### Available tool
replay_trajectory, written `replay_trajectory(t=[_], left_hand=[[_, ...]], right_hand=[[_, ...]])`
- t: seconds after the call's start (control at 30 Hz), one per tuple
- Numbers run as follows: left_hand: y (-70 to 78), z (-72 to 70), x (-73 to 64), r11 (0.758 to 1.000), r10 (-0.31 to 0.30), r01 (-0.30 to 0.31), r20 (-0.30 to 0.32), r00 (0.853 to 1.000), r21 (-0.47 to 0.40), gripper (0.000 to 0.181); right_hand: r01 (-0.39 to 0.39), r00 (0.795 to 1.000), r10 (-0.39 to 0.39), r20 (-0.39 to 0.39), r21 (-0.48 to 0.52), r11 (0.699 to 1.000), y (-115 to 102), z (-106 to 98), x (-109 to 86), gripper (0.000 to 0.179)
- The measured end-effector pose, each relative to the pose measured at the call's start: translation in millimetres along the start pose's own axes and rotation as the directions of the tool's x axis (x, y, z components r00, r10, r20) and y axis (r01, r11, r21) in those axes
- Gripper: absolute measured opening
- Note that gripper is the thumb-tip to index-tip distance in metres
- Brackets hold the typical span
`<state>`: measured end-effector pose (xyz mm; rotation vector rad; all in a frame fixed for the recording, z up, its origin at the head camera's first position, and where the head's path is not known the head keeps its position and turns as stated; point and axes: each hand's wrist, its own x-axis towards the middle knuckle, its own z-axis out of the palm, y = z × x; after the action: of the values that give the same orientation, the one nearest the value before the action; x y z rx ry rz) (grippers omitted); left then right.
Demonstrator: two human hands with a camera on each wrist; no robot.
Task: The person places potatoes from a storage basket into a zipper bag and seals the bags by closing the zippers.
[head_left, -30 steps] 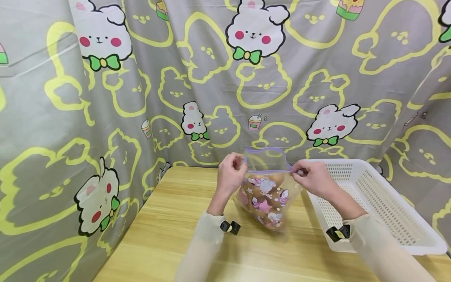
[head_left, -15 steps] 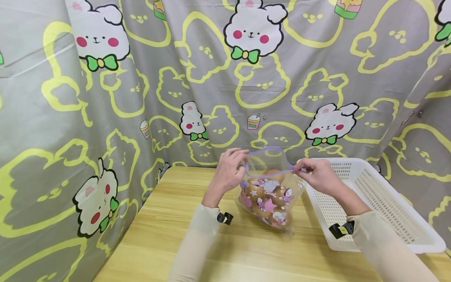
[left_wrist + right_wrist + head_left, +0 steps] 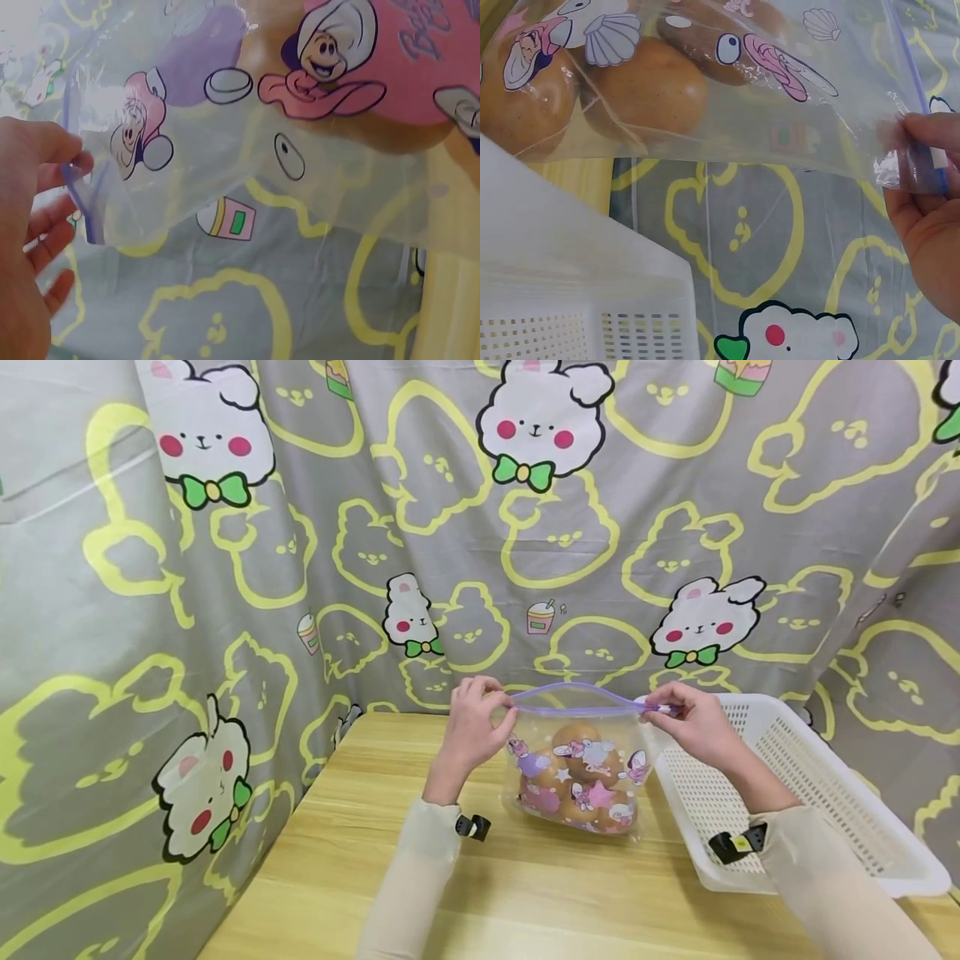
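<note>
A clear zip bag (image 3: 562, 774) with a purple zip rim and pink cartoon prints stands between my hands. Its mouth gapes in the middle and narrows to both corners. Inside lie several smooth, speckled, round brown things (image 3: 649, 90), possibly eggs or potatoes. My left hand (image 3: 474, 724) pinches the left end of the rim between thumb and forefinger; its other fingers are spread loosely in the left wrist view. At the opposite end, my right hand (image 3: 693, 724) pinches the corner. A small white slider (image 3: 938, 157) shows there, next to the thumb.
A white perforated plastic basket (image 3: 896, 831) stands to the right of the bag on the wooden table (image 3: 360, 835), close to my right forearm. Behind the table hangs a grey curtain (image 3: 465, 552) with bunny prints, and it also runs along the left side.
The hands have moved apart, stretching the bag's mouth wide and narrow. The bag has turned to face me more squarely and shifted slightly right. Both hands keep hold of its corners.
</note>
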<state>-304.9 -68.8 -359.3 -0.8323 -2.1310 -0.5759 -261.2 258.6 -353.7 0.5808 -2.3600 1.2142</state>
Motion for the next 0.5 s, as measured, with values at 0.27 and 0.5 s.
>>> replay_trajectory(t=[0.27, 0.5], left_hand=[[3.4, 6.2, -11.1, 0.903, -0.223, 0.237, 0.081, 0.971, -0.358, 0.007], [-2.1, -3.6, -17.3, 0.855, -0.242, 0.245, 0.067, 0.968, -0.457, 0.006]], right_hand=[[-0.094, 0.989, 0.094, 0.118, -0.006, 0.996, 10, -6, -1.3, 0.015], [-0.051, 0.993, 0.057, 0.099, -0.058, 0.997, 4, -8, -9.9, 0.005]])
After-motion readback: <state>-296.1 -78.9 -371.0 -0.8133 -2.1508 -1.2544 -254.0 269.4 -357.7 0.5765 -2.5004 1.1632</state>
